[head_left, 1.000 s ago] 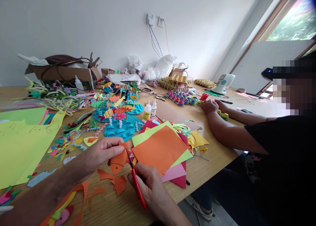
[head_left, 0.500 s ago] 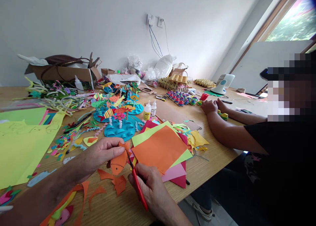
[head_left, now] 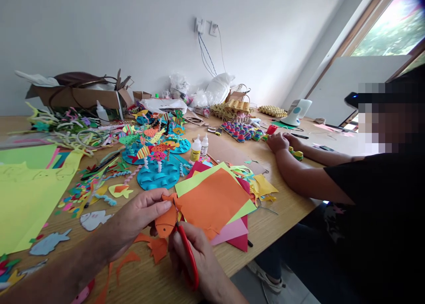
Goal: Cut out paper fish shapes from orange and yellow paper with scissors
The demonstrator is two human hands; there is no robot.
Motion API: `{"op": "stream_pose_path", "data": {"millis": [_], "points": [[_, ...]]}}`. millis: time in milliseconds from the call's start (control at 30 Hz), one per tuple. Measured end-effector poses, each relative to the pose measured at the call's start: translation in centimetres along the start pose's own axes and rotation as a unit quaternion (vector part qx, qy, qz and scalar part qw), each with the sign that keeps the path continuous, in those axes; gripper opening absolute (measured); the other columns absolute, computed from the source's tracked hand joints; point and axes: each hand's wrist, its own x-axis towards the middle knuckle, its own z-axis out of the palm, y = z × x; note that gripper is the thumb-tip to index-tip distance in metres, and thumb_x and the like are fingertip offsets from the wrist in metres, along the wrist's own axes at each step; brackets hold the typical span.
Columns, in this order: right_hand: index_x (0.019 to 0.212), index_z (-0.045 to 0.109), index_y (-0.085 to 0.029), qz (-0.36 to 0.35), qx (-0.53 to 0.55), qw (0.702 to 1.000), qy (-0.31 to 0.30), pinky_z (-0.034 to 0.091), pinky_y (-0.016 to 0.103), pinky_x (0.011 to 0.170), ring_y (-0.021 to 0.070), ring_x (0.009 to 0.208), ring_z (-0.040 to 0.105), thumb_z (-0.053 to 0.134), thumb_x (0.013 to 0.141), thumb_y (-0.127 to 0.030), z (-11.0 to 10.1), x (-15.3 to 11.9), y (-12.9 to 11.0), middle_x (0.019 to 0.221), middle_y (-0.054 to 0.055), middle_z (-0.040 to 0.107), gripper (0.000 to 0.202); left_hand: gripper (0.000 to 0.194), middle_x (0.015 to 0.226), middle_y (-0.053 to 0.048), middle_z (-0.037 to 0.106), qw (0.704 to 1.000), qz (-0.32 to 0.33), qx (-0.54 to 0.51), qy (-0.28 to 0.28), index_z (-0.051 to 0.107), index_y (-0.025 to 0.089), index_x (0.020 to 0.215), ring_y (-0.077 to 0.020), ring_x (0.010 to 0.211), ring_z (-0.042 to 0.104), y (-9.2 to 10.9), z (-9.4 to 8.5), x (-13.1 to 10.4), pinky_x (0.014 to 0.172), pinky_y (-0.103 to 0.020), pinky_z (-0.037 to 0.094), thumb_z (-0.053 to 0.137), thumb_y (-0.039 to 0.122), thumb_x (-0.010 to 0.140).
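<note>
Two hands [head_left: 169,233] closed: left, orange fish [head_left: 165,222] | right, red scissors [head_left: 190,255]

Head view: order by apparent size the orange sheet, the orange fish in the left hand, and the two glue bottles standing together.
1. Orange sheet
2. Orange fish
3. Yellow-labelled bottle and white-labelled bottle: too alike to rank

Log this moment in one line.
left hand: holds orange paper fish | right hand: holds red-handled scissors, blades at fish | orange sheet: atop paper stack
</note>
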Motion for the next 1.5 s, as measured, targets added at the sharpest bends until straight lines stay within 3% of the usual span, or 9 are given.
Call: {"op": "stream_pose_path", "data": {"millis": [167, 367, 500, 700, 933, 1267, 1500], "points": [[0.061, 0.04, -0.019, 0.006, 0.043, 0.999, -0.004, 0.024, 0.018, 0.037, 0.0054, 0.036, 0.033, 0.045, 0.075, -0.07, 0.3, 0.1, -0.1, 0.045, -0.006, 0.041, 0.053, 0.013, 0.061, 0.004, 0.061, 0.999, 0.013, 0.036, -0.021, 0.063, 0.02, 0.072, -0.0089, 0.053, 0.047, 0.0, -0.2, -0.2, 0.049, -0.017, 0.038, 0.065, 0.033, 0.074], [0.06, 0.044, -0.018, 0.01, 0.047, 0.999, 0.001, 0.023, 0.018, 0.035, 0.0052, 0.035, 0.033, 0.045, 0.073, -0.073, 0.4, 0.2, 0.1, 0.044, -0.006, 0.04, 0.057, 0.025, 0.055, 0.005, 0.049, 0.991, 0.058, 0.118, -0.01, 0.059, 0.019, 0.064, -0.0096, 0.053, 0.042, 0.6, -0.5, 0.1, 0.048, -0.017, 0.037, 0.063, 0.041, 0.075], [0.061, 0.043, -0.018, 0.015, 0.049, 0.999, -0.006, 0.023, 0.018, 0.035, 0.0051, 0.035, 0.034, 0.046, 0.074, -0.071, 0.2, 0.1, 0.2, 0.045, -0.006, 0.041, 0.054, 0.026, 0.05, 0.007, 0.045, 0.996, 0.033, 0.082, -0.004, 0.054, 0.019, 0.061, -0.0073, 0.047, 0.038, 0.6, -0.5, 0.2, 0.043, -0.015, 0.032, 0.064, 0.039, 0.074], [0.064, 0.049, -0.016, 0.013, 0.063, 0.998, -0.018, 0.024, 0.016, 0.034, 0.0047, 0.035, 0.035, 0.049, 0.071, -0.072, 0.0, 0.1, 0.0, 0.044, -0.007, 0.041, 0.056, 0.022, 0.054, 0.006, 0.055, 1.0, 0.01, 0.013, -0.005, 0.057, 0.018, 0.068, -0.0063, 0.045, 0.041, 0.0, -0.1, 0.2, 0.042, -0.015, 0.035, 0.065, 0.039, 0.073], [0.072, 0.06, -0.014, 0.018, 0.046, 0.999, 0.012, 0.029, 0.015, 0.037, 0.0053, 0.038, 0.036, 0.049, 0.074, -0.069, 0.4, 0.0, -0.7, 0.046, -0.006, 0.04, 0.057, 0.025, 0.05, 0.008, 0.05, 0.998, 0.039, 0.055, -0.006, 0.051, 0.018, 0.064, -0.0059, 0.044, 0.04, -0.5, 0.3, 0.2, 0.042, -0.016, 0.032, 0.061, 0.037, 0.077], [0.068, 0.057, -0.013, -0.005, 0.04, 0.999, 0.013, 0.027, 0.015, 0.036, 0.0046, 0.038, 0.036, 0.044, 0.071, -0.075, 0.5, 0.0, -0.4, 0.052, -0.005, 0.04, 0.064, 0.027, 0.05, 0.008, 0.042, 0.994, 0.046, 0.102, 0.0, 0.048, 0.019, 0.062, -0.0075, 0.046, 0.034, -0.4, 0.4, 0.3, 0.043, -0.018, 0.029, 0.058, 0.042, 0.074], [0.071, 0.058, -0.013, -0.007, 0.04, 0.999, 0.014, 0.025, 0.015, 0.035, 0.0037, 0.038, 0.034, 0.042, 0.078, -0.07, 0.6, -0.1, -0.5, 0.054, -0.005, 0.039, 0.059, 0.027, 0.051, 0.008, 0.042, 0.993, 0.051, 0.107, -0.004, 0.053, 0.019, 0.067, -0.0082, 0.047, 0.035, -0.4, 0.5, 0.2, 0.044, -0.019, 0.03, 0.058, 0.044, 0.074]]}}
